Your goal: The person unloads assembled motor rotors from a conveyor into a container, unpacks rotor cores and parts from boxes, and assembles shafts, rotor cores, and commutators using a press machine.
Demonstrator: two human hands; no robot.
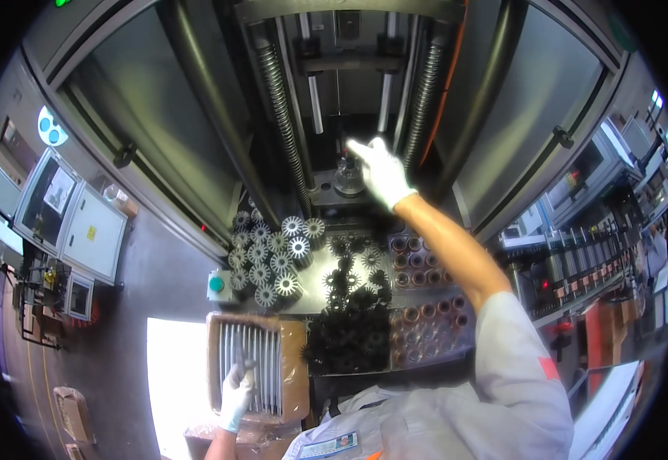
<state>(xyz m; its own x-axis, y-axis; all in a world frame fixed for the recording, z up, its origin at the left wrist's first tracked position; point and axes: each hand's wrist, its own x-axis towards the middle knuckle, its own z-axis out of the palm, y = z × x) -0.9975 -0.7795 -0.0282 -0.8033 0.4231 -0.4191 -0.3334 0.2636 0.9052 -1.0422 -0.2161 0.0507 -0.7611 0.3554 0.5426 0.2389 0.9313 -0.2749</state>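
My right hand [384,175], in a white glove, reaches into the machine above a round metal fixture [348,178]. Its thumb and index finger come together near the fixture's upright centre; what they pinch is too small to name. Low on the left, my gloved left hand [236,395] is over an open carton [294,360] of slim metal shafts [269,368] lying side by side. Its fingers close round a darker metal shaft [239,346], blurred, which sticks out beyond them.
Toothed silver rotor cores [259,253] stand grouped left on the metal table [315,268]. Black finned parts [349,337] pile up mid-table. Copper-coloured rings [426,310] fill clear trays at right. A green button box [216,284] sits at the table's left edge. Dark columns [219,107] flank the fixture.
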